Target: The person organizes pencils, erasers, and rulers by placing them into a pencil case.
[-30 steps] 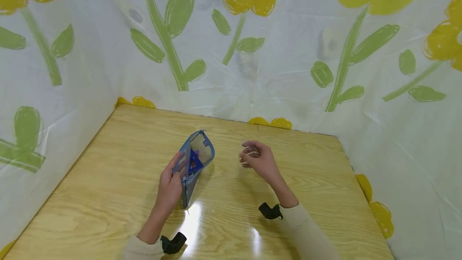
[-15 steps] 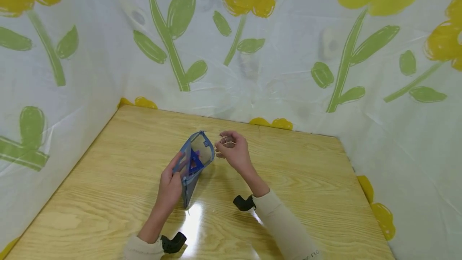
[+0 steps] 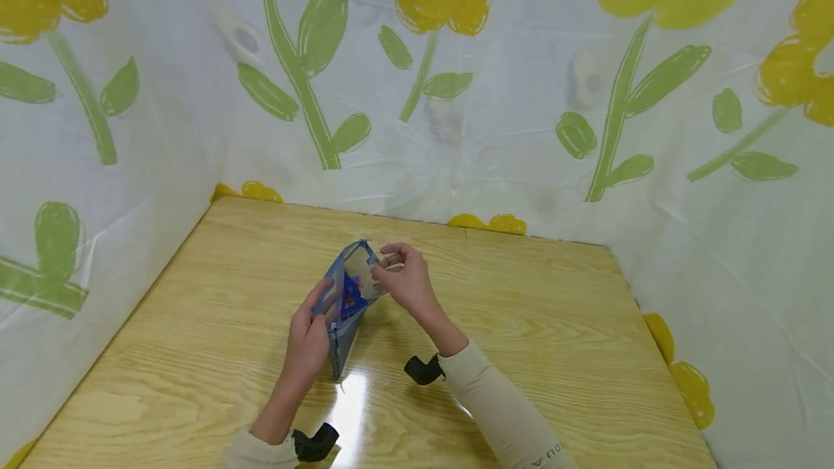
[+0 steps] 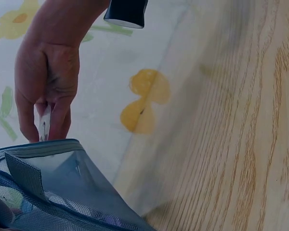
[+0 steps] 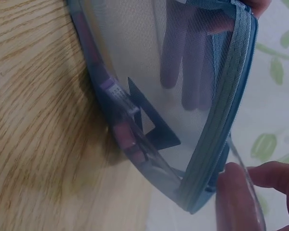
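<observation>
My left hand [image 3: 308,339] grips the near side of a blue mesh zip pouch [image 3: 342,346], its mouth open and tilted to the right. Through the mesh in the right wrist view show a dark blue set square [image 5: 166,137], a small purple-and-white block [image 5: 119,96] and a pink piece [image 5: 125,135]. At the far right rim, my right hand [image 3: 410,284] pinches a thin, clear plastic piece [image 4: 45,123] with a curved edge. That piece reaches the pouch's mouth; how much of it lies inside is hard to tell.
A wooden table [image 3: 534,310] lies under both hands. White sheets [image 3: 508,121] printed with yellow flowers stand along its back and sides. A black wrist mount [image 3: 316,442] sits on the left wrist, another mount [image 3: 423,370] on the right.
My right hand has moved left with the clear plastic piece, from over the table to the pouch's mouth. The left hand and pouch have stayed nearly in place.
</observation>
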The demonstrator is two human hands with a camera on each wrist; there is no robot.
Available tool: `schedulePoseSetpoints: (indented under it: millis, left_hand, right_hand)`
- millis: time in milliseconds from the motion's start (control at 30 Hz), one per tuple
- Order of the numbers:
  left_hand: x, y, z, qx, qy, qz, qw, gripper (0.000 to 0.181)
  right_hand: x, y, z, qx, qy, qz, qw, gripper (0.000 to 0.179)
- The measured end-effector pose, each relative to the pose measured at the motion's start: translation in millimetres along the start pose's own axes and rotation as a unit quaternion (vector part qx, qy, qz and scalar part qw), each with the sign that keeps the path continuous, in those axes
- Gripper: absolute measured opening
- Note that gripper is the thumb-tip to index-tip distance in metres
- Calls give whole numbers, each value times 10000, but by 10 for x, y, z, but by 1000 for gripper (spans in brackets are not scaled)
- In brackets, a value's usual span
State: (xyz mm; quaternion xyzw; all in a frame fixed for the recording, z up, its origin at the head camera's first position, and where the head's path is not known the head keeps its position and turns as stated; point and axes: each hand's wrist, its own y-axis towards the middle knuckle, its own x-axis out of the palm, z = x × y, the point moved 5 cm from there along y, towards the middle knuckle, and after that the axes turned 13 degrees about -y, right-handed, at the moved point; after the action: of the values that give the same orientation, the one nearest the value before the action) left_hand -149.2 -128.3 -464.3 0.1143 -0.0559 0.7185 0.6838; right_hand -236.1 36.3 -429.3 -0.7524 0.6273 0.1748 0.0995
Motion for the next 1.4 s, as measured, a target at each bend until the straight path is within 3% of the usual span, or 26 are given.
schedulePoseSetpoints:
  millis: [333, 600, 733, 833, 967, 1033, 1233, 1333, 1400]
  left_hand:
    - [12, 10, -24, -90, -112, -7, 9999, 62]
    - [27, 33, -31, -80, -145, -32, 9999, 62]
    - [37, 37, -28, -68, -184, -47, 9998, 62]
    - [42, 44, -32, -72, -206, -46, 9998, 62]
    - [51, 61, -35, -63, -176, -39, 9998, 62]
    - [61, 72, -37, -72, -112, -43, 9999, 62]
    - [102, 123, -61, -81, 575, 20, 9983, 61]
    - [144, 146, -75, 152, 1156, 5, 9932, 59]
    - [197, 168, -89, 479, 1616, -127, 9856, 57]
  right_hand:
    - [40, -44, -38, 364, -464, -496, 9970, 50]
    - [48, -75, -91, 670, -375, -751, 9942, 54]
    - [16, -93, -106, 409, -357, -800, 9953, 54]
    - [-31, -113, -97, -71, -435, -786, 9959, 51]
    - [-122, -173, -52, -728, -589, -546, 9941, 44]
    - [-178, -217, -6, -860, -599, -390, 9937, 41]
    - [-404, -344, 216, -906, -709, 39, 9934, 38]
    - [-521, -385, 355, -1005, -1097, 177, 9887, 39]
    - [-598, -419, 438, -1074, -1497, 194, 9827, 43]
